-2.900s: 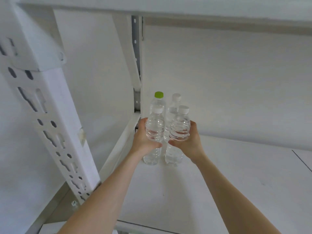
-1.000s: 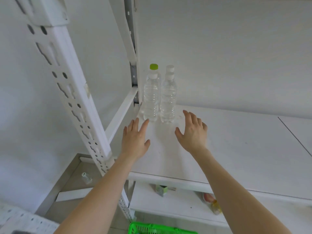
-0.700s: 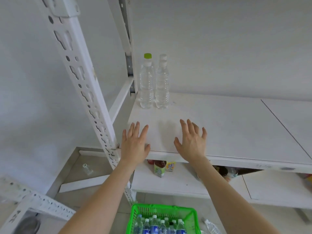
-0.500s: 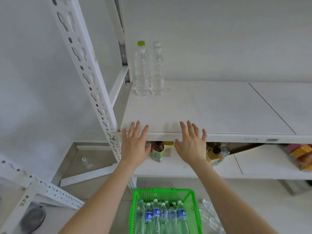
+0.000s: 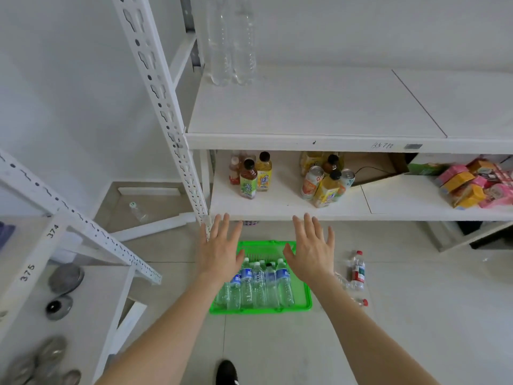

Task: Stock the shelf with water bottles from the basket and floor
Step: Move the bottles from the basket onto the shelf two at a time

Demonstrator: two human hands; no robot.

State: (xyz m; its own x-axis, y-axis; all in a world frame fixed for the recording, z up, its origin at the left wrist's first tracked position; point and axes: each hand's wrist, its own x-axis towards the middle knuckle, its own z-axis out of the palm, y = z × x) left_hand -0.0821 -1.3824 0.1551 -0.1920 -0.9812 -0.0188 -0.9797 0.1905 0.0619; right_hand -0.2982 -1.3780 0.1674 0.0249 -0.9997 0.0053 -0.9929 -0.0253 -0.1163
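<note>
Left hand [image 5: 220, 250], right hand [image 5: 312, 250]: fingers spread, holding nothing, mid-frame over green basket [image 5: 302, 305] of water bottles [image 5: 258, 284]. Shelf [image 5: 305, 107], upper frame: bottles [image 5: 231, 51] standing.

Arms outstretched, left grip [image 5: 220, 254] splayed, right grip [image 5: 312, 254] splayed

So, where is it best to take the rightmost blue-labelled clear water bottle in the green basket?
By the neck under its cap, from above: the rightmost blue-labelled clear water bottle stands upright in the green plastic basket, close against its neighbour.
</note>
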